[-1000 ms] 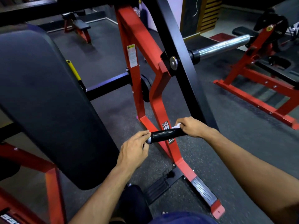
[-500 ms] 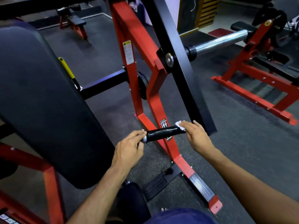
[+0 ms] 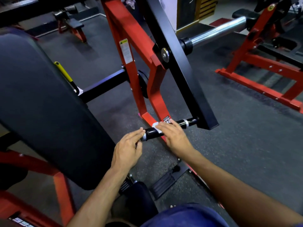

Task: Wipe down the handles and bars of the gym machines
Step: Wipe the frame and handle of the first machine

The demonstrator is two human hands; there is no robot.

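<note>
A short black handle (image 3: pixel 151 132) with silver end bands sticks out from the lower end of a black lever arm (image 3: pixel 183 74) on a red-framed machine (image 3: pixel 131 30). My right hand (image 3: pixel 173 138) lies over the middle of the handle, fingers stretched out, and presses a small white wipe (image 3: pixel 155 125) against it. My left hand (image 3: pixel 127 145) reaches in from the left, and its straight fingertips touch the handle's free end. The handle's far part (image 3: pixel 186 122) shows bare beyond my right hand.
A large black back pad (image 3: pixel 41 104) fills the left side. A yellow-tipped lever (image 3: pixel 63 73) pokes out behind it. A chrome weight sleeve (image 3: pixel 218 31) juts right from the lever arm. Another red machine (image 3: pixel 255 63) stands at right, and a bench (image 3: pixel 72 25) at the back on the rubber floor.
My right hand slid with the wipe from the handle's far end toward its free end, uncovering the far part. The left fingertips stayed at the free end.
</note>
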